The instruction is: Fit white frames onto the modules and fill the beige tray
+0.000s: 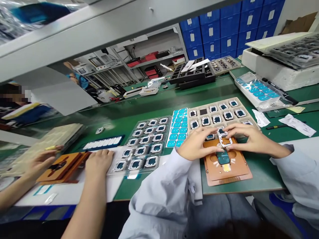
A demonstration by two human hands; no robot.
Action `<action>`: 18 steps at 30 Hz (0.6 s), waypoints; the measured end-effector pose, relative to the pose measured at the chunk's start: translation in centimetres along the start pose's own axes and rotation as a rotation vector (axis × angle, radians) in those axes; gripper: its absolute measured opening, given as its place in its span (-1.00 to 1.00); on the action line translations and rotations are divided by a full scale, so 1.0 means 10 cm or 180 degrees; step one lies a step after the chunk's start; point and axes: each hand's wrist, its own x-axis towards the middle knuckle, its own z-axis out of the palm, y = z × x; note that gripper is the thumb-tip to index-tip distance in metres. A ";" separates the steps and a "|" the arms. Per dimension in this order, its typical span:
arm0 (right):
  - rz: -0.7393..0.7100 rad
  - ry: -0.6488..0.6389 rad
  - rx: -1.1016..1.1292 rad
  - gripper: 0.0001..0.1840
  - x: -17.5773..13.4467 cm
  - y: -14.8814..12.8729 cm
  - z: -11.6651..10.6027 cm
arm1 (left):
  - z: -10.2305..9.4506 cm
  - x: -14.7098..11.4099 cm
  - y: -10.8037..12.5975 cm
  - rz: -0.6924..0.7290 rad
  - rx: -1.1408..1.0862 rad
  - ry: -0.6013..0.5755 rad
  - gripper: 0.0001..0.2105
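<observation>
Head view. Left hand (196,143) and right hand (249,139) both closed by the fingertips on a small white-framed square component (225,141), held over the upper edge of an orange-brown flat fixture plate (234,172) on the green bench mat (264,169). Dark rounded part (223,156) seated in the fixture recess, just below the held component. Beige compartment tray of similar components (216,114) directly behind both hands. Sheet of teal adhesive pads (178,127) beside that tray. Co-worker's hand (98,162) resting by a clear blister tray (143,146).
</observation>
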 end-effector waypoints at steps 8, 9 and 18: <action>-0.0330 -0.0026 -0.0209 -0.75 -0.06 -0.13 -0.02 | 0.05 -0.10 -0.08 0.0467 -0.0184 0.0787 -0.62; -0.0444 -0.0010 -0.0204 -0.75 -0.07 -0.18 0.00 | 0.05 -0.12 -0.06 0.0515 -0.0108 0.0809 -0.58; -0.0312 0.0042 -0.0323 -0.72 -0.19 -0.30 0.19 | 0.07 -0.26 0.16 0.0774 0.0663 0.0778 -0.38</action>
